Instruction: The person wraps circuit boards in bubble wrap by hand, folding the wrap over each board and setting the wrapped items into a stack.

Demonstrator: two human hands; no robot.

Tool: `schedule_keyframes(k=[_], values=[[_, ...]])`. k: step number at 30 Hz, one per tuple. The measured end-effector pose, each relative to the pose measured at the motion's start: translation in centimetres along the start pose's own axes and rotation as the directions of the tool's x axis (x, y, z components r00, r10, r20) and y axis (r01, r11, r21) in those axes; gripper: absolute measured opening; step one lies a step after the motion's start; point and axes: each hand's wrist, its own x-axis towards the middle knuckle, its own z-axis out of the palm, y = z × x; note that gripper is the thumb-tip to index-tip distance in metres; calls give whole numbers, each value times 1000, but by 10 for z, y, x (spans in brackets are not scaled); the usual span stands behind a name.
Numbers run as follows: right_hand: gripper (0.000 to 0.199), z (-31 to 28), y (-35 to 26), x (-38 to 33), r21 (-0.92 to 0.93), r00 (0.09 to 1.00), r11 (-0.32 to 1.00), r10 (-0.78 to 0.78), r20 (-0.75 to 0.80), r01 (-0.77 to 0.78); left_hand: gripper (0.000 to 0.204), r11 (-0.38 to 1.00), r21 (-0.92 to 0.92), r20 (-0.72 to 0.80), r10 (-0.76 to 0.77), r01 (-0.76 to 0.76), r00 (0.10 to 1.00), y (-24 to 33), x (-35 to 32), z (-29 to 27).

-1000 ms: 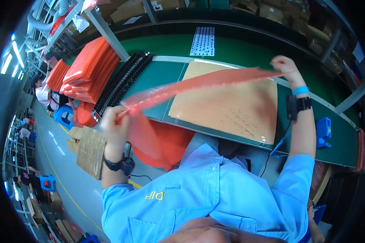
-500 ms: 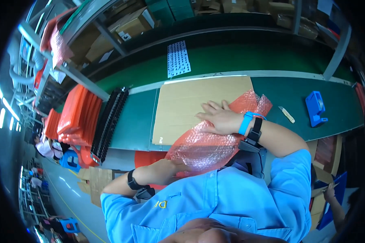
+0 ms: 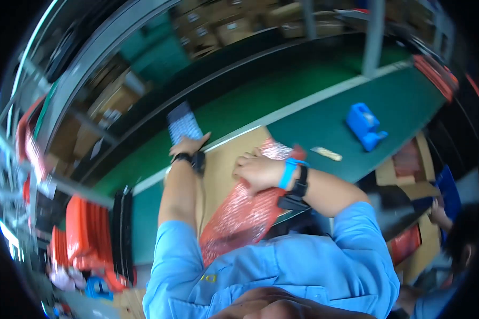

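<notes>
My left hand (image 3: 189,146) reaches over the far edge of the cardboard, thumb stretched away from the fingers. Its fingertips meet the lower end of a white sheet with rows of dark marks (image 3: 184,126); blur hides the exact contact. Curled fingers of my right hand (image 3: 258,173) hold a piece of red bubble wrap (image 3: 239,215) against the flat brown cardboard (image 3: 218,167). From there the wrap hangs over the near table edge toward my shirt. A pale-handled utility knife (image 3: 327,153) and a blue tape dispenser (image 3: 365,126) are right of my right hand.
The green worktable (image 3: 314,125) has a pale rail along its far side. Stacked red bubble-wrap pouches (image 3: 85,234) and a black rack (image 3: 123,234) stand at the left. Metal posts (image 3: 374,42) rise behind. At the right, another person's hand (image 3: 440,213) is beside open cartons.
My left hand has left the near end of the bubble wrap and reached forward to the marked sheet. The right hand's fingers have curled on the wrap. The view has turned to the right.
</notes>
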Motion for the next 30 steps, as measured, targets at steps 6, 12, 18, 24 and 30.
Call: schedule_keyframes(k=[6, 12, 18, 24, 30], values=[[15, 20, 83, -3, -83, 868, 930, 298, -396, -357, 82, 936, -204, 50, 304, -288, 952, 59, -22, -36], [18, 10, 77, 23, 11, 887, 954, 282, -365, -299, 78, 969, -229, 136, 130, -96, 982, -14, 80, -21], [26, 23, 82, 36, 95, 904, 963, 268, -332, -251, 81, 896, -438, 287, 66, 70, 956, -28, 53, -41], [26, 13, 71, 36, 55, 931, 975, 223, -288, -217, 82, 853, -510, 268, 31, 114, 963, -53, 57, -25], [25, 15, 72, 34, 82, 930, 974, 227, -288, -212, 84, 818, -522, 542, 98, 242, 835, -45, 47, -29]])
